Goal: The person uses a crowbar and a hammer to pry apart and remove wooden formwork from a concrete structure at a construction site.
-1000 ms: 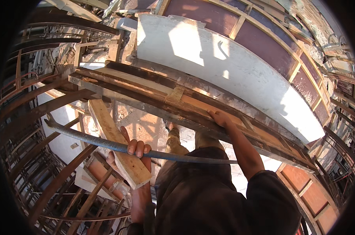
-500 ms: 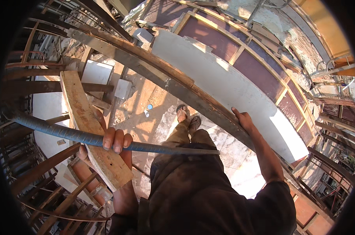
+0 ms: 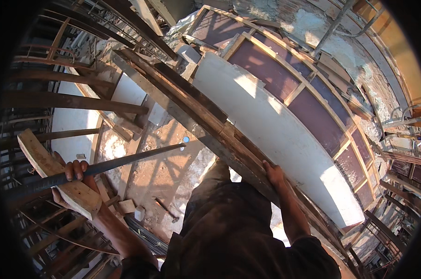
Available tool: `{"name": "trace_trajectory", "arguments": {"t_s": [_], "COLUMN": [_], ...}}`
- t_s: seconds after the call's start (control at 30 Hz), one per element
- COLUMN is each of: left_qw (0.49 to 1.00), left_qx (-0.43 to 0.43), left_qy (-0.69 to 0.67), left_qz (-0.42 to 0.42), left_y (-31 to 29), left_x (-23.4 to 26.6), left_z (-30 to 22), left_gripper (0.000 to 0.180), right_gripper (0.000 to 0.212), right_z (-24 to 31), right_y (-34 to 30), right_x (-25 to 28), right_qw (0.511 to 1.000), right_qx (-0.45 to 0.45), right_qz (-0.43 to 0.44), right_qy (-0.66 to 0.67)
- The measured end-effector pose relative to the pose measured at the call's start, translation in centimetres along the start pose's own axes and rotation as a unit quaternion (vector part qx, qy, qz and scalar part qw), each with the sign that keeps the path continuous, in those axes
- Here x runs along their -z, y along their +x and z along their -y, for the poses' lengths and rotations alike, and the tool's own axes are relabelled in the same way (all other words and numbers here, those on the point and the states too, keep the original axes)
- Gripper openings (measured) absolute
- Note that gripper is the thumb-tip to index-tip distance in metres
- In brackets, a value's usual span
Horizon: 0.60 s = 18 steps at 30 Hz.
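Observation:
My left hand is closed around a short, rough wooden board and a dark crowbar together. The crowbar lies across the board under my fingers, and its flat, tapered end points right and away from me. My right hand grips the edge of a long timber beam, which runs diagonally from the far left to the near right past my body. Its palm side is hidden.
Beyond the beam lie a pale curved panel and maroon panels framed with wooden battens. A hammer lies on the littered floor below, near a blue cap. Dark wooden bars stick out at left; metal pipes stand far right.
My left hand has moved left with the board and crowbar, and the crowbar's tapered end has swung away from my body. My right hand has slid nearer along the beam, its fingers closing on the edge.

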<state>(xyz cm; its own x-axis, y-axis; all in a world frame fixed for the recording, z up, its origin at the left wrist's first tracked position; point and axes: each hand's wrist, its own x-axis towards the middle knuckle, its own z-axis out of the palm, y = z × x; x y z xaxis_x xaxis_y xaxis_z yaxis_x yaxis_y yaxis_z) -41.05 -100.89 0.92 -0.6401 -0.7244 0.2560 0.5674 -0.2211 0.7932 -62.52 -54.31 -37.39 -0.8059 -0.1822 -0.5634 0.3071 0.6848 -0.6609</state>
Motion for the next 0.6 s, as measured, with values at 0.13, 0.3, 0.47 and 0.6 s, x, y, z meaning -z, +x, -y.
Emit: {"name": "trace_trajectory", "arguments": {"t_s": [0.13,0.3,0.47,0.6], "left_qw": [0.992,0.989,0.932,0.903], "left_qx": [-0.042,0.03,0.093,0.19], "left_qy": [0.122,0.134,0.233,0.284], "left_qz": [-0.01,-0.053,-0.261,-0.259], "left_y": [-0.3,1.3,0.7,-0.1], "left_x": [-0.4,-0.1,1.1,0.3], "left_z": [-0.3,0.6,4.5,14.2], "left_gripper": [0.079,0.074,0.053,0.048], "right_gripper": [0.074,0.071,0.066,0.061], "right_z": [-0.7,-0.3,1.6,-1.2], "right_y": [2.0,4.0,2.9,3.4], "right_x": [-1.3,-0.3,1.9,-0.1], "right_qw": [0.984,0.987,0.985,0.988], "right_qx": [-0.099,-0.104,-0.131,-0.133], "right_qz": [0.087,0.0,0.055,0.028], "right_qy": [-0.118,-0.121,-0.095,-0.077]}}
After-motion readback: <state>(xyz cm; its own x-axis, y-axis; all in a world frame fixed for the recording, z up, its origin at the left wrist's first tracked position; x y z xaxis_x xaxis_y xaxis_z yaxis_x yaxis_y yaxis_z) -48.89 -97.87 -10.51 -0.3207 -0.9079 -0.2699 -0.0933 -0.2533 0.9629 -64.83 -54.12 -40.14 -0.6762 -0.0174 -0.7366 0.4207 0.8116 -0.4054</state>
